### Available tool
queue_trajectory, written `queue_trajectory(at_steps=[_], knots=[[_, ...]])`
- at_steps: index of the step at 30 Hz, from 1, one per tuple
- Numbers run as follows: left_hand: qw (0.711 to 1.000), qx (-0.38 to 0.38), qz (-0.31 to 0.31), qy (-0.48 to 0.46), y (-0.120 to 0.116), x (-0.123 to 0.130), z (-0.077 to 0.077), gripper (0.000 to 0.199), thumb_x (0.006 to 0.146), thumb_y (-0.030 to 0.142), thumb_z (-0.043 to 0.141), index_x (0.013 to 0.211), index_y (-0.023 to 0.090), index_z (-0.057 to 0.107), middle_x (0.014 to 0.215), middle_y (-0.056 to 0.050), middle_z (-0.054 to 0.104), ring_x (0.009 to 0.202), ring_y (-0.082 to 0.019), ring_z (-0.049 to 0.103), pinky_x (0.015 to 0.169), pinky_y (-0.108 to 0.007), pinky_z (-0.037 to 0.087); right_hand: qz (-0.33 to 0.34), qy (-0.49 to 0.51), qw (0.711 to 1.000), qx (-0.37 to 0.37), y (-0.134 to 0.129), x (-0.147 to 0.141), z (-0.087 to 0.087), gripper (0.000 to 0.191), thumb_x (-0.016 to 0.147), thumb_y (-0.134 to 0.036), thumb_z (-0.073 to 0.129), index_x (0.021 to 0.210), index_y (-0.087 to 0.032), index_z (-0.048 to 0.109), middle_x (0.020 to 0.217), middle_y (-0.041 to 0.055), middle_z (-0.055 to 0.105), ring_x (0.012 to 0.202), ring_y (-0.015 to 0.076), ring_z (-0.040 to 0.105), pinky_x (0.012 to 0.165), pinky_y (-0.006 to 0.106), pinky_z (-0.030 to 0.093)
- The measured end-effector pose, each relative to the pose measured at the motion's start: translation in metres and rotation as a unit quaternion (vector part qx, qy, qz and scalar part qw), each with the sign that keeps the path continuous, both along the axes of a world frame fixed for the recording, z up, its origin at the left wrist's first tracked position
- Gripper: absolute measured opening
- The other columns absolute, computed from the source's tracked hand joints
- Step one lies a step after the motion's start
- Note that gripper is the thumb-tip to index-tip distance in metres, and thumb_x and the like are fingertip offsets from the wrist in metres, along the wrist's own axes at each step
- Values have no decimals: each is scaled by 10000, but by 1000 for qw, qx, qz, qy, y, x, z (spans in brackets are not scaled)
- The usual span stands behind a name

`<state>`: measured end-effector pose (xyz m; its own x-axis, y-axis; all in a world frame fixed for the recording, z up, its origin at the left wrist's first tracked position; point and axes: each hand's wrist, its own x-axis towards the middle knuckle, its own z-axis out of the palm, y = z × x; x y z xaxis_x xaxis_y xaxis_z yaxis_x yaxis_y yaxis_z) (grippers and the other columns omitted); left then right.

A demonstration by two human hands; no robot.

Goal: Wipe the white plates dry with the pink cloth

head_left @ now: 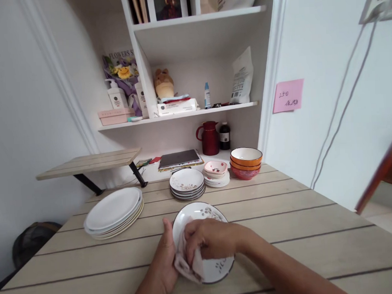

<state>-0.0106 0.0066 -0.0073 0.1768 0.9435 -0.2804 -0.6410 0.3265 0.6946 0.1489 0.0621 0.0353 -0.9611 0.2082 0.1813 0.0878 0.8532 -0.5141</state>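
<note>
A white plate (214, 271) with a dark rim and grey floral prints is in front of me, close above or on the table; I cannot tell which. My left hand (166, 261) grips its left edge, thumb up by the rim and the other fingers mostly hidden. Over the plate, my right hand (209, 238) is closed on a crumpled pale pink cloth (190, 268), pressed against the plate's face. Just beyond stands a stack of similar floral plates (187, 181).
Large oval white plates (112, 209) are stacked at left, near a small raised wooden shelf (92, 162). Behind are small dishes (215, 168), orange and red bowls (246, 162), a laptop (179, 158), a dark red jug (210, 138) and a dark bottle (224, 136). White shelving rises at the back.
</note>
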Motion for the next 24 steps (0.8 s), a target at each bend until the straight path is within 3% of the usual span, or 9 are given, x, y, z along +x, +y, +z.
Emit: queue_trajectory(at_steps=[4, 9, 16, 24], knots=[[999, -8, 20, 35, -3, 3, 7, 706, 785, 622, 517, 1296, 136, 539, 1128, -161, 699, 1103, -317, 618, 987, -445, 440, 4, -121, 992, -22, -1, 14, 14, 358, 683, -42, 590, 918, -262, 747, 894, -57, 688, 751, 99, 597, 659, 160, 412], [989, 7, 89, 117, -4, 5, 13, 672, 729, 407, 708, 1327, 195, 486, 1077, -125, 725, 986, -278, 675, 919, -412, 485, -149, -210, 966, 35, 7, 38, 24, 366, 632, -105, 634, 876, -348, 760, 719, -67, 696, 628, 127, 581, 505, 207, 332], [985, -5, 101, 143, -1, 7, 12, 620, 725, 392, 716, 1273, 194, 503, 1087, -134, 712, 943, -259, 681, 844, -385, 509, -349, -88, 927, 103, 30, 48, 12, 374, 653, -90, 565, 829, -366, 745, 853, -18, 686, 754, 164, 606, 545, 227, 303], [995, 37, 57, 75, -2, 5, 7, 624, 797, 476, 615, 1341, 210, 465, 1167, -127, 684, 1048, -258, 635, 915, -381, 462, -408, -12, 899, 158, 22, 4, -19, 275, 806, -121, 482, 989, -228, 659, 983, 76, 604, 924, 213, 547, 678, 270, 365]])
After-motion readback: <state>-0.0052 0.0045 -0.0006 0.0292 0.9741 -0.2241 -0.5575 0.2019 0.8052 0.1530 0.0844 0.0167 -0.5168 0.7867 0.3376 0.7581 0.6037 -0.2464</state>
